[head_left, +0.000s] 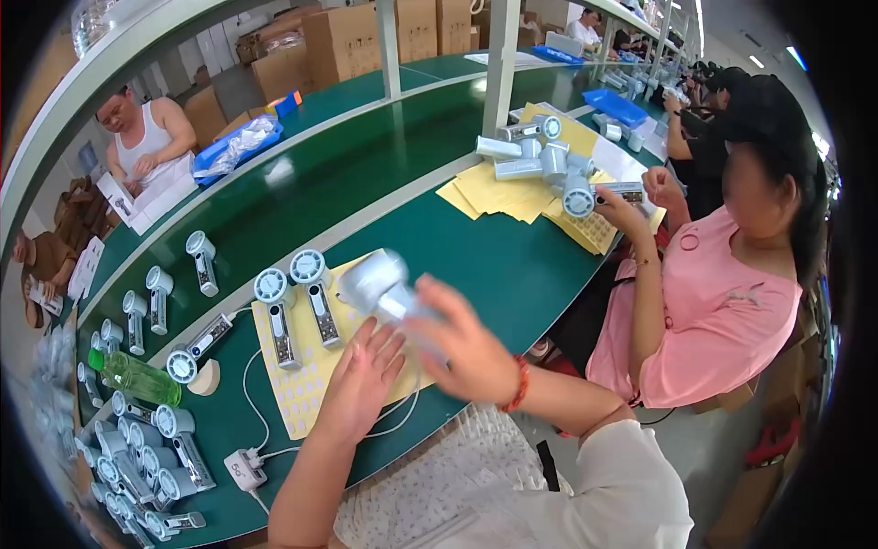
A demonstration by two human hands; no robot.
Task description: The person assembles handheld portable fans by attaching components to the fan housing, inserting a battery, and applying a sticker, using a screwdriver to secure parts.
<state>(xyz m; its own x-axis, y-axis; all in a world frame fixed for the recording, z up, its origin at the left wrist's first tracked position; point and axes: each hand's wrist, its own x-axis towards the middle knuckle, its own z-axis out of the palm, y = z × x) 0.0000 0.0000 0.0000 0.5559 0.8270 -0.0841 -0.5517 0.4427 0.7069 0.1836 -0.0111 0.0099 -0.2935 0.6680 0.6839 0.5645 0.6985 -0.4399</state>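
My right hand grips a pale blue handheld fan, smeared by motion, its round head pointing up and left. Just below it my left hand is open, fingers stretched out, and I cannot tell whether it touches the fan. Under both hands lies a yellow sheet of small round stickers. Two more fans lie on this sheet, one with a clear-fronted handle and another beside it. A white cable runs beneath my hands.
Many fans crowd the lower left, near a green bottle and a white charger block. Another fan is on a cable. At right, a person in pink holds a fan beside piled fans on yellow sheets.
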